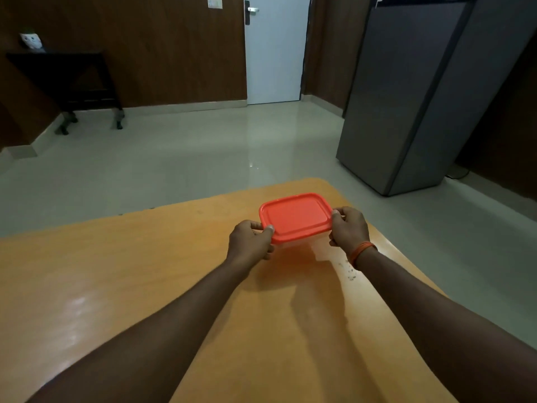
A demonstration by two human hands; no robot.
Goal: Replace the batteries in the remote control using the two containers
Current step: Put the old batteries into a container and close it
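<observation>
Right of the frame's middle, the orange-lidded container (296, 218) is held by its short ends, long side stretched between the left hand (250, 239) and right hand (348, 228), both curled round it, maybe lifted just off the tabletop (145, 271).

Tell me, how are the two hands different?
The right hand has an orange band on its wrist; the left hand has a bare wrist. The left hand holds the near left corner of the red lid; the right hand holds its right edge, a bit farther from the camera. Both are alike in their grip: thumb on top of the lid's rim, fingers curled below.
</observation>
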